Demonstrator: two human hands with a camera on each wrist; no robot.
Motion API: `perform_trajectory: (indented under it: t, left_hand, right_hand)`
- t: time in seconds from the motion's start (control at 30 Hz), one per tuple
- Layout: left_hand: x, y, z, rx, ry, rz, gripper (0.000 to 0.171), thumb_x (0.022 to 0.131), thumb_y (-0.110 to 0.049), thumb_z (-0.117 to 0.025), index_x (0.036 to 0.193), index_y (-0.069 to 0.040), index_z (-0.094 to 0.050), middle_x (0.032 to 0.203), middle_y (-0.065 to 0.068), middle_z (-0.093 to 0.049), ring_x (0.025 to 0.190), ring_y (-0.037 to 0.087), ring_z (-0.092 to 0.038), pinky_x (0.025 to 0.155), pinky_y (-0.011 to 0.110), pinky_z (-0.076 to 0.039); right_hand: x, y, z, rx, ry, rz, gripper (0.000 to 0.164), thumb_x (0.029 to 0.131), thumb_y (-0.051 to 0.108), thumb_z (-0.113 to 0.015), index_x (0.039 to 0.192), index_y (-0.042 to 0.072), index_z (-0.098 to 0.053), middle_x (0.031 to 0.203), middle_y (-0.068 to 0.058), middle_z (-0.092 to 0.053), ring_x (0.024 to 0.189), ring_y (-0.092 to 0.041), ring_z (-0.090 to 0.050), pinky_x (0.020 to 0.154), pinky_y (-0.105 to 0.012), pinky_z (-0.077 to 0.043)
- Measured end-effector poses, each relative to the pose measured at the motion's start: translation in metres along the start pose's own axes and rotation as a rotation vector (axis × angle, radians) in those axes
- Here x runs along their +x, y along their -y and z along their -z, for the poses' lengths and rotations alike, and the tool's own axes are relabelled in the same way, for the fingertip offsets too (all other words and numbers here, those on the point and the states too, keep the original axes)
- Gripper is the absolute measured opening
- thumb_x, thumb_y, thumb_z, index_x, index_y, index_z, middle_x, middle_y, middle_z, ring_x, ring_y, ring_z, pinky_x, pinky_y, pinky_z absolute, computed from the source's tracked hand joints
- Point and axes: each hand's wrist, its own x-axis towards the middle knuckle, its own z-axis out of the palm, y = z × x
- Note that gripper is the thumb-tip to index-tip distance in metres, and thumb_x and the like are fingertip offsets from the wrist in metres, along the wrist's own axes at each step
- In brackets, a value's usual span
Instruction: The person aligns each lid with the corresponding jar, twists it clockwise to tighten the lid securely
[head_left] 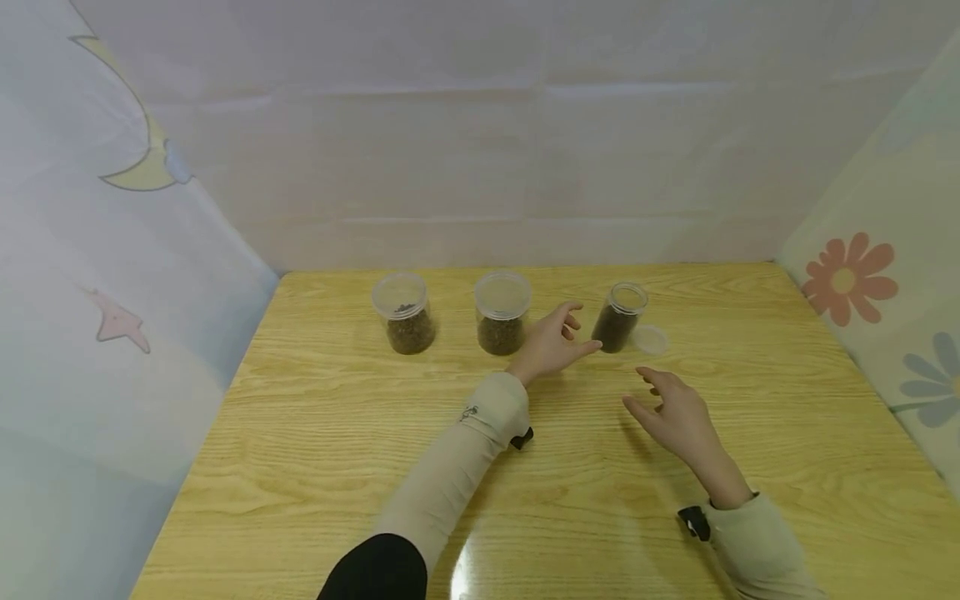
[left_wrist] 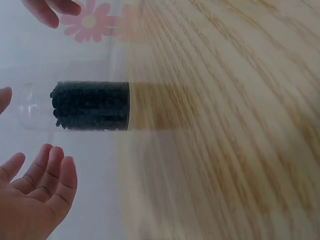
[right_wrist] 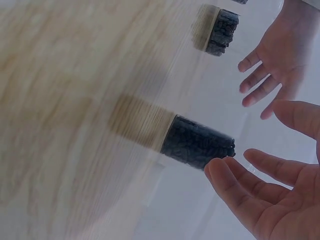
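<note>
A narrow clear jar (head_left: 617,325), filled most of the way with small dark pieces, stands upright near the back right of the table. Its top shows no cover, and a round translucent lid (head_left: 650,339) lies flat beside it. My left hand (head_left: 551,343) is just left of this jar, thumb and fingers spread apart and holding nothing. In front of the jar and to its right hovers my right hand (head_left: 678,417), loosely bent and with nothing in it. The right wrist view shows the dark pieces (right_wrist: 197,142) beyond the right fingertips.
Two wider clear jars with dark contents stand along the back: one jar (head_left: 501,321) close behind the left wrist, the other jar (head_left: 408,321) farther left. The wood-grain table (head_left: 300,467) meets a pale cloth backdrop (head_left: 450,167) at its rear edge.
</note>
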Motion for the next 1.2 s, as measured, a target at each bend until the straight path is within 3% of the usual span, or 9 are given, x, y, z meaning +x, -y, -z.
perform_trajectory:
  t: [0.27,0.6,0.83,1.2]
  left_hand:
    - [0.016,-0.005,-0.008,0.029,0.025,-0.019,0.079,0.083,-0.041,-0.066,0.145,-0.018,-0.024,0.132,0.009,-0.048,0.114,0.025,-0.050,0.085,0.032,-0.047]
    - [0.039,0.000,-0.022,0.074,-0.020,0.015,0.079,0.083,-0.043,-0.065,0.146,-0.021,-0.023,0.136,0.006,-0.045,0.116,0.019,-0.049,0.089,0.031,-0.046]
    - [0.048,0.000,-0.030,0.051,-0.010,-0.019,0.080,0.081,-0.042,-0.067,0.145,-0.018,-0.024,0.142,0.004,-0.038,0.124,0.022,-0.043,0.094,0.033,-0.043]
    - [0.058,0.003,-0.047,0.029,-0.051,-0.046,0.075,0.082,-0.035,-0.069,0.143,-0.021,-0.028,0.132,0.000,-0.048,0.120,0.015,-0.046,0.097,0.033,-0.041]
  right_hand:
    - [0.000,0.002,0.002,-0.005,-0.007,0.001,0.048,0.085,0.013,-0.066,0.121,-0.013,-0.050,0.111,-0.034,-0.053,0.087,-0.044,-0.058,0.059,-0.044,-0.053]
    - [0.000,-0.003,0.001,-0.008,-0.025,0.017,0.047,0.084,0.012,-0.066,0.120,-0.014,-0.050,0.109,-0.034,-0.054,0.086,-0.044,-0.058,0.059,-0.045,-0.053]
    - [-0.001,-0.006,0.005,-0.015,0.009,-0.024,0.048,0.087,0.015,-0.063,0.122,-0.014,-0.048,0.112,-0.036,-0.051,0.085,-0.045,-0.059,0.060,-0.046,-0.053]
    - [0.002,-0.012,0.010,-0.033,0.009,-0.026,0.049,0.086,0.015,-0.063,0.121,-0.015,-0.047,0.109,-0.038,-0.051,0.079,-0.045,-0.060,0.058,-0.047,-0.052]
